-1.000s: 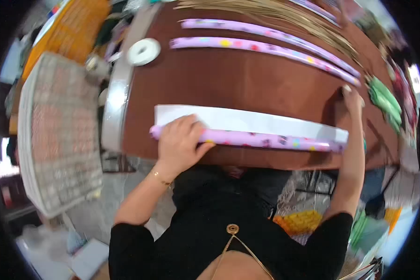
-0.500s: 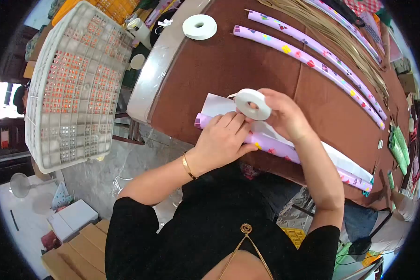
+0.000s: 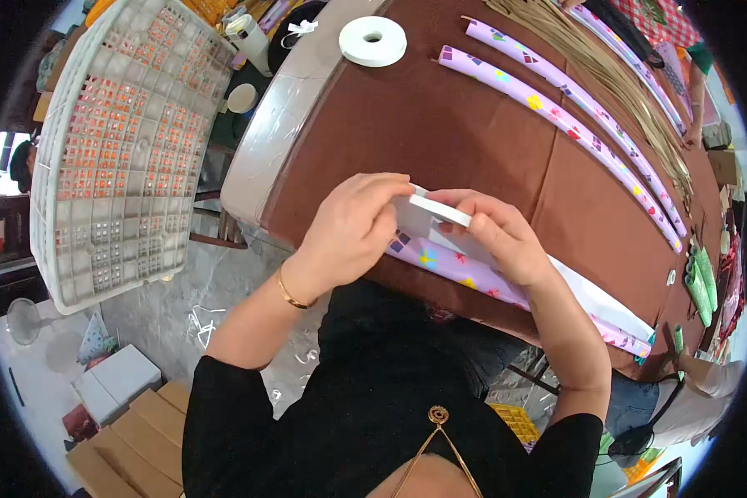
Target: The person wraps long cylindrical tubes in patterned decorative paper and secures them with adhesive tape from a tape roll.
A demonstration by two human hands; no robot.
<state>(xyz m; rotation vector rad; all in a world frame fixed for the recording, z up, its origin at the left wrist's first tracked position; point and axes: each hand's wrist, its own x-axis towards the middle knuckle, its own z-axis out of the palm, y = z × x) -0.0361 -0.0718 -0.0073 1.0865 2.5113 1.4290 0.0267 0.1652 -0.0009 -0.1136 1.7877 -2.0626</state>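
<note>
A roll of white tape point(image 3: 440, 208) is held nearly edge-on above the near table edge. My right hand point(image 3: 504, 238) grips its right end between thumb and fingers. At the roll's left end, my left hand point(image 3: 353, 228) has its fingers closed on the tape; its thumb is partly hidden. Just below both hands lies a purple patterned tube point(image 3: 465, 272), along the near edge of the table. Its left end is hidden behind my left hand. A white sheet edge point(image 3: 598, 297) stands out along the tube's far side.
Another white tape roll point(image 3: 373, 51) lies on the brown tablecloth point(image 3: 365, 124). Two finished-looking patterned tubes point(image 3: 573, 131) and a bundle of tan strips point(image 3: 593, 75) lie farther back. A white plastic crate point(image 3: 129, 158) stands left. A co-worker's arm point(image 3: 695, 108) shows far right.
My left hand has lifted off the purple tube and moved left to the tape roll. The roll has turned from face-on to edge-on and come slightly lower.
</note>
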